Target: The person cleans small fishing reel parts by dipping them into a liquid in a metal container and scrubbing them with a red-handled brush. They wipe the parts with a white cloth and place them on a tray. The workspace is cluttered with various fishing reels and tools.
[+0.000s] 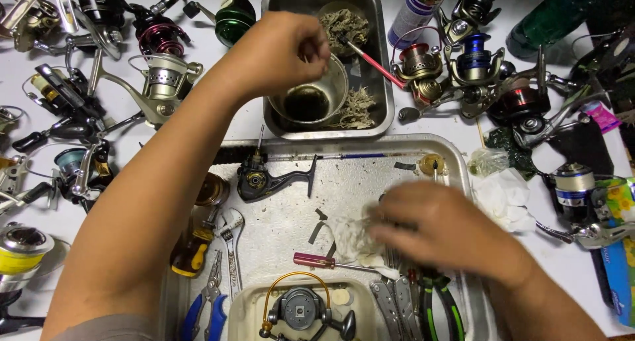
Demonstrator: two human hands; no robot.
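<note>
Left hand (288,53) reaching to upper centre of the frame, fingers pinched narrow over a round metal cup (311,99); whether anything sits between the fingertips, cannot tell. Cup standing inside a deep steel pan (383,109), dark liquid at the bottom, clumps of pale tangled fibre lying around it, red-handled brush (370,60) leaning across the pan.

Right hand (446,225) blurring at centre right, pressing down flat on a white rag (347,238), fingers curled loosely over the cloth, holding it against a large flat metal tray (456,156) in the lower middle of the frame.

Lying on the tray just left of the rag: black reel body (261,179) with handle arm sticking out to the right. Below the rag: magenta-handled screwdriver (317,260) lying nearly level. Further down, at bottom centre: cream plastic tub (248,311) holding a grey reel part with a gold bail wire. Folding multi-tool (397,308) and green-handled pliers (440,308) resting at lower right of the tray.

At the tray's left edge: adjustable wrench (230,238), yellow-and-black screwdriver (192,252), blue-handled pliers (208,308).

Crowding the white table (46,212) on both sides: many spinning reels, a pink-spooled reel (159,37) at upper left, a blue-spooled reel (475,56) at upper right, a yellow-spooled reel (20,252) at lower left. Crumpled white tissue (506,195) sitting just right of the tray.
</note>
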